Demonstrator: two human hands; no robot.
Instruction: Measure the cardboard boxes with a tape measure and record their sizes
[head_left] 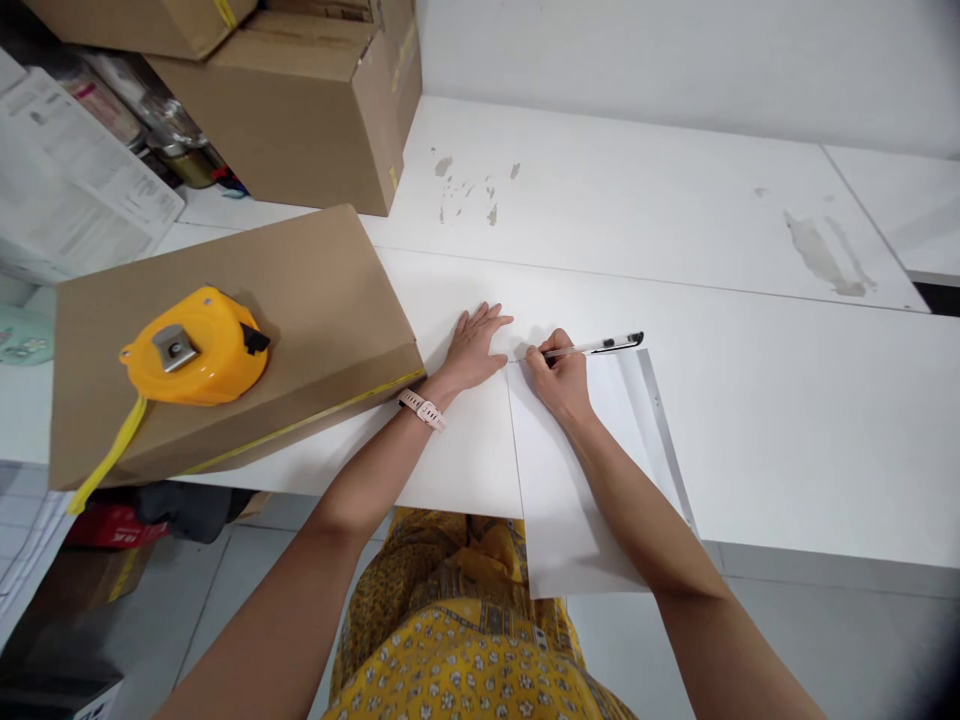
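Observation:
My right hand [559, 378] is closed around a pen [600, 346], its tip touching the top left edge of a white sheet [574, 500] that overhangs the table's front edge. A second white sheet [465, 450] lies to the left of it, pressed flat by my left hand [474, 348] with fingers stretched out. A pale watch [421, 408] sits on my left wrist.
A flat cardboard box [300, 300] lies at the left with a yellow tape measure [195, 346] on top, its tape hanging over the edge. Bigger cardboard boxes [315, 100] and printed papers [67, 180] stand at the back left. The white table [750, 400] has stains at the back.

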